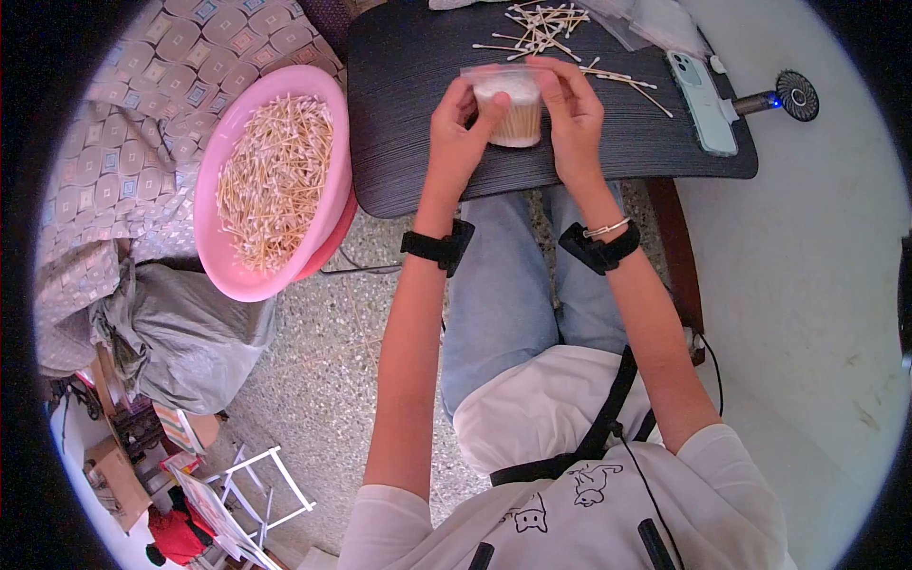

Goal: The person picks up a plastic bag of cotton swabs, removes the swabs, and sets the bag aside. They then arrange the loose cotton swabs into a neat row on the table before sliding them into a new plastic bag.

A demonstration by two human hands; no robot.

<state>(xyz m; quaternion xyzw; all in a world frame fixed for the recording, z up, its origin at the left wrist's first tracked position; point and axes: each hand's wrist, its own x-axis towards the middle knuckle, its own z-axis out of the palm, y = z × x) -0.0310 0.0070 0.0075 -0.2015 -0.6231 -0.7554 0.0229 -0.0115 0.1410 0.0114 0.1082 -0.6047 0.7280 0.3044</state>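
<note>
A clear plastic bag of cotton swabs (pixel 518 122) stands upright over the black table, white tips at top and bottom and pale sticks between. My left hand (pixel 459 135) grips its left side, thumb across the front. On the other side, my right hand (pixel 574 116) has its fingers closed at the bag's top edge, partly hiding that corner. Just behind the bag lies a loose heap of cotton swabs (pixel 543 30), with a few strays to the right.
A pink basin (pixel 211 204) full of cotton swabs stands left of the black table (pixel 399 123). At the table's right are a phone (pixel 701 100) and a small fan (pixel 796 96). Flat clear plastic bags (pixel 665 24) lie at the back right, near the white wall (pixel 807 256).
</note>
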